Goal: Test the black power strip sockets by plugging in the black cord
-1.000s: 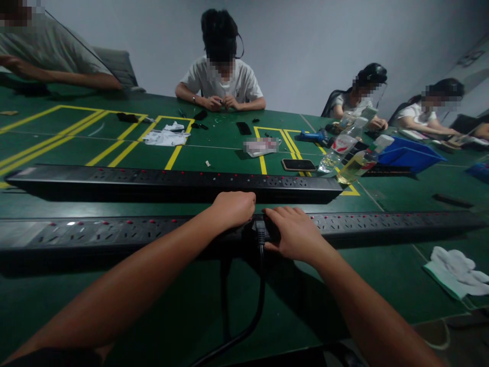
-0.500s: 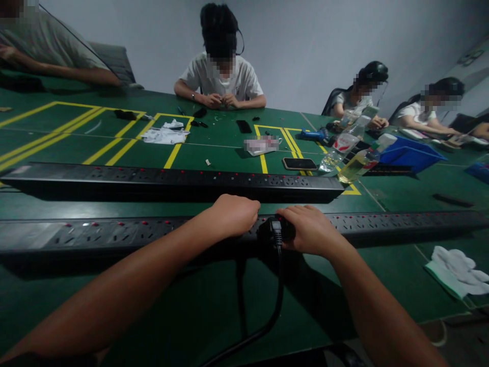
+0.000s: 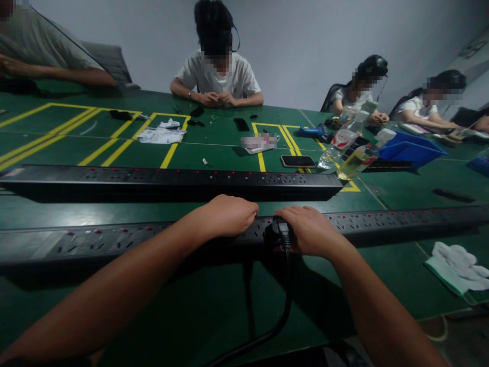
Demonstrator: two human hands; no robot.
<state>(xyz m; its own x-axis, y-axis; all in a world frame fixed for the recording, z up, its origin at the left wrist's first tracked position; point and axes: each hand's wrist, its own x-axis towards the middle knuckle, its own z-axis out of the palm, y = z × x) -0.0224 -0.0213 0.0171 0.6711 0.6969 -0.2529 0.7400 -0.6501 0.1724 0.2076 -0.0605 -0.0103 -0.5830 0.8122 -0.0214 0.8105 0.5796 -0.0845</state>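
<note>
A long black power strip (image 3: pixel 367 223) with red-lit sockets lies across the table in front of me. My left hand (image 3: pixel 233 215) is closed over its middle, with the fingertips hidden on the far side. Just to the right, my right hand (image 3: pixel 307 229) is closed around a black power plug (image 3: pixel 280 232) at the strip's sockets. How deep the plug sits cannot be seen. From it a thick black cable (image 3: pixel 287 295) hangs down towards me. Beyond my hands, a second black power strip (image 3: pixel 175 178) lies roughly parallel, touched by neither hand.
Two bottles (image 3: pixel 344 140) stand by the far strip's right end, near a phone (image 3: pixel 298 161) and a blue bin (image 3: pixel 408 150). White gloves (image 3: pixel 456 265) lie at the right edge. Several people sit around the green table (image 3: pixel 214 316); one person (image 3: pixel 217 76) sits opposite.
The plug has shifted slightly right and its cable end leans further right. The near strip has turned a little, its left part nearer me. Both hands stay at nearly the same spots.
</note>
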